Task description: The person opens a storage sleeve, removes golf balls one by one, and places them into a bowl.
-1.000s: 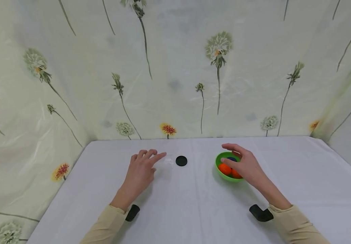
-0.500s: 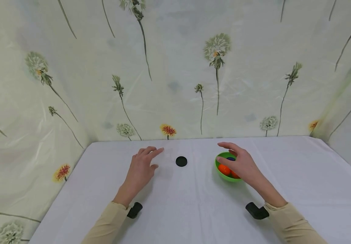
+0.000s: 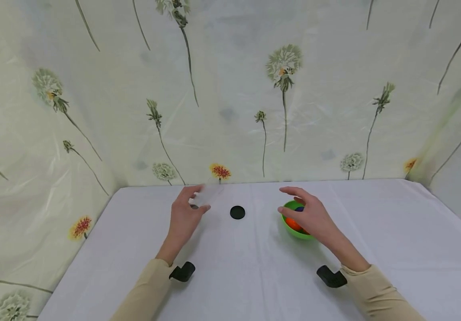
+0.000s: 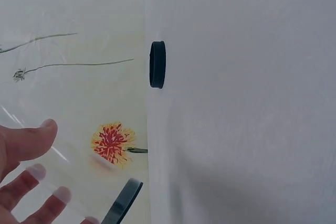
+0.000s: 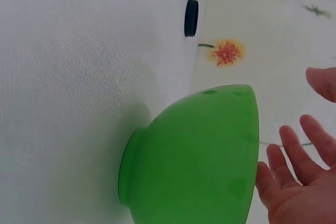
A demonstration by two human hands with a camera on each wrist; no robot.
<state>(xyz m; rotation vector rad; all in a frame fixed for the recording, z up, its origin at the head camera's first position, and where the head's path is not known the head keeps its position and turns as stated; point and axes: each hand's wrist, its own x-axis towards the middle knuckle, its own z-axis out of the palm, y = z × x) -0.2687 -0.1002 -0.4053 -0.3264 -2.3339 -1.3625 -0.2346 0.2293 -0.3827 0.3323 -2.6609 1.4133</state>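
My left hand (image 3: pixel 184 216) holds a clear, see-through container (image 3: pixel 211 194) above the table, tilted and blurred. In the left wrist view its fingertips look whitened through the clear wall, and a dark round piece (image 4: pixel 123 203) shows near one end. On the table to the right lies a flat black lid-like disc (image 3: pixel 237 212). My right hand (image 3: pixel 312 216) hovers over a green bowl (image 5: pixel 194 156), thumb and fingers apart, gripping nothing. Inside the bowl are orange balls (image 3: pixel 293 224) and a dark blue piece (image 3: pixel 300 209), partly hidden by the hand.
A white cloth covers the table (image 3: pixel 250 276), whose back edge meets a flower-printed curtain (image 3: pixel 230 89). Similar curtain hangs at both sides. Black wrist mounts (image 3: pixel 332 276) stick out from both sleeves.
The left hand has lifted and tilted the clear container off the table, turning up toward the back edge. My right hand has shifted slightly left over the bowl. The black disc stays put.
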